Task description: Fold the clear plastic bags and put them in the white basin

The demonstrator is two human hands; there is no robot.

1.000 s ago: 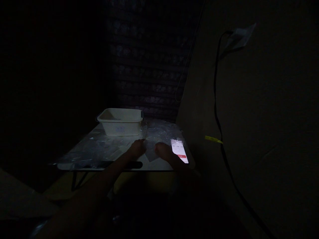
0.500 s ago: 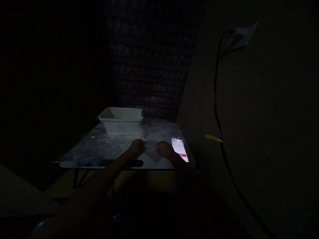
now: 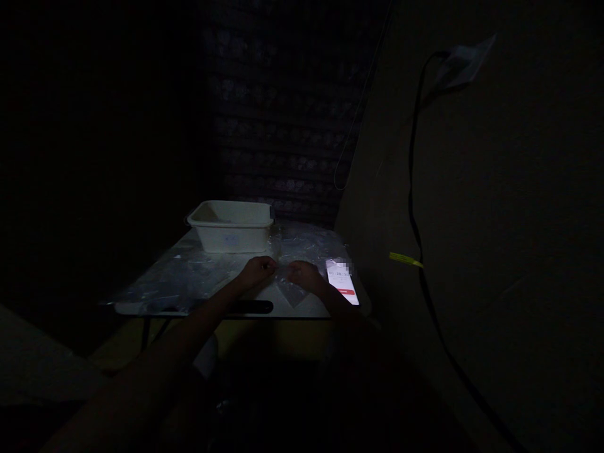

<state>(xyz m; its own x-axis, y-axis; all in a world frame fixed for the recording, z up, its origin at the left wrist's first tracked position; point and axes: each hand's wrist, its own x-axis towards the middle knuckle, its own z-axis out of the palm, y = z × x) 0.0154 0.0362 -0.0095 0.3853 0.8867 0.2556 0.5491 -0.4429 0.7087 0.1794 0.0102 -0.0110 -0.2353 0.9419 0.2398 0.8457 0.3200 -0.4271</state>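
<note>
The view is very dark. My left hand [image 3: 257,270] is closed over the white table, its fingertips pinched near a clear plastic bag [image 3: 291,292]. Facing it, my right hand [image 3: 304,275] is closed at the upper part of that bag, which hangs or lies below the fingers. Whatever sits between the left fingertips is too small and dark to make out. Behind my left hand stands a white plastic tub [image 3: 231,238] with a small label on its front. More crinkled clear plastic [image 3: 179,274] covers the left side of the table.
A lit phone [image 3: 343,283] lies at the table's [image 3: 189,311] right edge. Further plastic [image 3: 311,239] is spread behind my right hand. On the right wall hangs a black cable [image 3: 413,214] with a yellow tag [image 3: 406,259], running from an outlet [image 3: 465,61].
Both hands have shifted slightly; the left fingertips now point more towards the right hand. The bag's lower corner has moved a little up and left. The whole view has shifted slightly.
</note>
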